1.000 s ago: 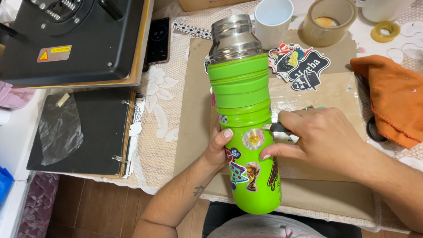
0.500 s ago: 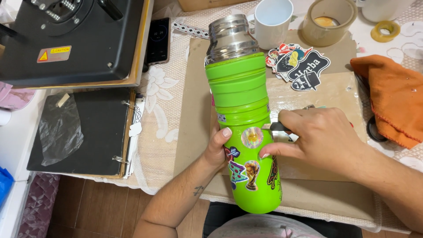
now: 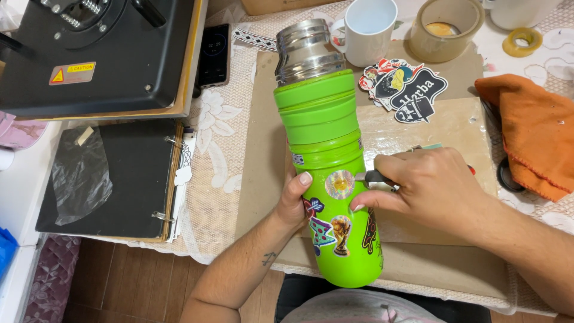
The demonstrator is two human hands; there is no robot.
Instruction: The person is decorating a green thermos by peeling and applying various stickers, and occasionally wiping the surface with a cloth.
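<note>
Lying on a brown board (image 3: 263, 155) in the middle of the table is one big green bottle (image 3: 329, 161) with a shiny silver top that points to the far side. On its near half five stickers can be counted: one round shiny one (image 3: 339, 183), one gold cup (image 3: 341, 234), and three more around them. One pile of loose stickers (image 3: 403, 87) lies on the board just right of the silver top. On the far side stand one white mug (image 3: 366, 30) and one wide roll of tape (image 3: 445, 29), and one small yellow roll (image 3: 522, 40) lies further right. One orange cloth (image 3: 532, 137) lies at the right edge. On the left are one black press machine (image 3: 95, 54), one black folder (image 3: 113, 179) and one dark phone (image 3: 214, 54).

Since the earlier pictures almost nothing has changed. The bottle lies in the same spot, and both hands stay in the same places on it.

The left hand (image 3: 296, 200) is curled around the left side of the bottle and holds it tight, with the thumb pressed on the front next to the round sticker. The right hand (image 3: 433, 188) is closed around a small grey tool (image 3: 373, 177). The tip of the tool touches the bottle right beside the round sticker. The two hands are near each other, one on each side of the bottle.
</note>
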